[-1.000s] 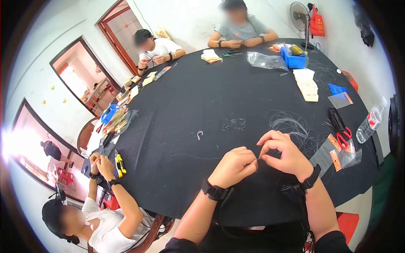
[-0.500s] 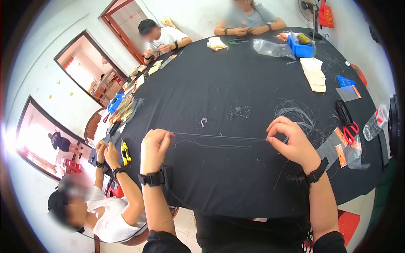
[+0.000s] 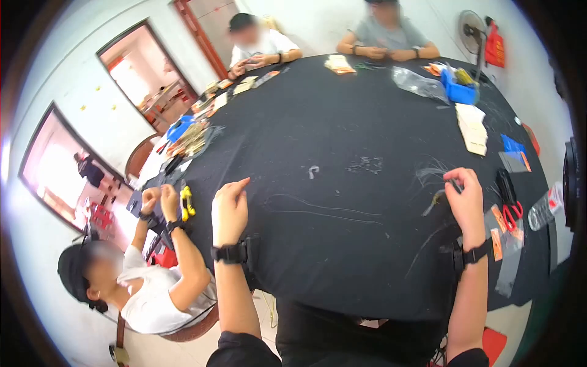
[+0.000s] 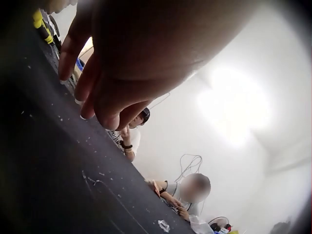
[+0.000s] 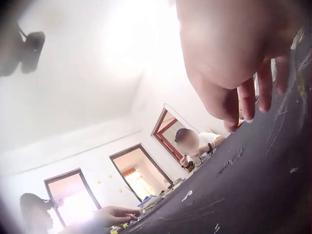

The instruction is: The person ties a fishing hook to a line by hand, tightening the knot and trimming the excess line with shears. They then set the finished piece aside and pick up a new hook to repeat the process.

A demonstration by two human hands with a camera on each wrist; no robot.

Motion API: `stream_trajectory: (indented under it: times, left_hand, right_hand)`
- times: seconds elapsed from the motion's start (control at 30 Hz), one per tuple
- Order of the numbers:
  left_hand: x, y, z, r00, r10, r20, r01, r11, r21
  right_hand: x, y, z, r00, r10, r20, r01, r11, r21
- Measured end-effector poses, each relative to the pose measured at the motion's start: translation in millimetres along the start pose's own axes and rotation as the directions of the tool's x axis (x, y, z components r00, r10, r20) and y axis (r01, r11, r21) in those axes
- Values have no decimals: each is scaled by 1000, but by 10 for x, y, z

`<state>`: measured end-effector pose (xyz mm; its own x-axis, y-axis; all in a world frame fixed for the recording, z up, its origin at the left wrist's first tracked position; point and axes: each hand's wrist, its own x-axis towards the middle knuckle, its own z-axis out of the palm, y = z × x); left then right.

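My left hand [image 3: 230, 211] is over the left part of the black-covered table, loosely bent fingers [image 4: 73, 58] hanging with nothing between them. Two thin clear strands [image 3: 330, 213] lie side by side on the cloth between my hands. On the right, my right hand [image 3: 466, 202] is by a loose bundle of clear line [image 3: 431, 175], its fingers [image 5: 264, 90] pointing down at the cloth. A small yellowish strip [image 3: 435, 200] shows just left of those fingertips. Another thin strand [image 3: 422, 248] curves across the cloth nearer to me.
Small dark curled pieces [image 3: 365, 165] and a whitish scrap [image 3: 313, 172] lie mid-table. Red-handled scissors [image 3: 512, 215], clear packets [image 3: 510, 263] and a bottle [image 3: 544, 211] stand or lie at right. Stacked cards [image 3: 471, 128] lie beyond. Yellow pliers [image 3: 187, 203] are near a seated person at left.
My hands moved apart, drawing a strand straight between them; that strand now lies on the cloth beside the other. The right hand has shifted right, to the line bundle.
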<state>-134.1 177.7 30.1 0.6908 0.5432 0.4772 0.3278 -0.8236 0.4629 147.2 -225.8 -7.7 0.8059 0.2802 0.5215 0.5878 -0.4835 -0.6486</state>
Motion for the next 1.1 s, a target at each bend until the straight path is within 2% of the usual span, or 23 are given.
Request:
stream_trajectory:
  times: [0.03, 0.07, 0.13, 0.17, 0.2, 0.23, 0.27, 0.3, 0.33, 0.37, 0.47, 0.53, 0.6, 0.63, 0.7, 0.73, 0.77, 0.87, 1.1]
  left_hand:
    - [6, 202, 18, 999, -15, 44, 25, 973, -229]
    - [23, 446, 63, 995, -15, 100, 59, 889, -453]
    - [-15, 1019, 96, 908, 63, 414, 303, 584, -753]
    - [-15, 1218, 194, 850, 186, 493, 340, 521, -783]
    - [-14, 1448, 318, 807, 215, 550, 416, 454, -788]
    - [-10, 1632, 518, 785, 222, 578, 516, 280, -809]
    - [-40, 1751, 808, 769, 253, 587, 612, -26, -790]
    - [-67, 1913, 1064, 708, 272, 652, 705, -325, -630]
    - [-78, 2015, 1377, 649, 391, 653, 755, -441, -486]
    - [-123, 2167, 1565, 615, 387, 687, 782, -413, -467]
    - [-330, 2357, 1941, 622, 354, 699, 783, -272, -559]
    - [-410, 2339, 1993, 617, 391, 683, 776, -158, -610]
    - [-445, 2350, 1970, 652, 367, 664, 743, -130, -657]
    - [-459, 2357, 1945, 671, 353, 652, 722, -112, -682]
    - [-504, 2346, 2095, 677, 349, 648, 724, -153, -673]
    - [-506, 2359, 2135, 675, 326, 662, 732, -185, -656]
    - [-515, 2341, 2175, 658, 353, 666, 748, -202, -632]
    - [-539, 2304, 2229, 643, 387, 660, 748, -137, -649]
    - [-528, 2338, 2275, 633, 403, 661, 743, -73, -666]
  right_hand:
    - [0, 93, -18, 997, 72, -29, -73, 997, -19]
    - [0, 215, -80, 987, 146, -69, -149, 988, -46]
    - [5, 366, -147, 974, 213, -72, -220, 969, -109]
    - [7, 449, -140, 975, 219, -47, -223, 971, -89]
    - [0, 416, -145, 963, 270, -22, -270, 957, -102]
    - [2, 435, -148, 948, 317, 32, -314, 946, -85]
    - [8, 430, -137, 928, 360, 93, -355, 933, -66]
    - [24, 390, -137, 925, 362, 117, -358, 932, -52]
    - [21, 343, -154, 919, 367, 146, -365, 930, -43]
    - [32, 318, -164, 914, 367, 171, -367, 929, -32]
    - [32, 394, -139, 941, 292, 169, -292, 956, -27]
    - [19, 300, -160, 940, 302, 159, -293, 953, -77]
    - [11, 152, -162, 954, 276, 116, -260, 956, -135]
    - [-8, 115, -162, 973, 191, 132, -169, 972, -162]
    - [-7, 106, -162, 985, -8, 170, 42, 979, -200]
    - [3, 140, -146, 979, -2, 205, 23, 995, -101]
    - [1, 149, -144, 977, 4, 215, 21, 993, -113]
    - [5, 15, -171, 970, 68, 232, -46, 994, -100]
    - [3, 36, -187, 973, 11, 229, 9, 996, -85]
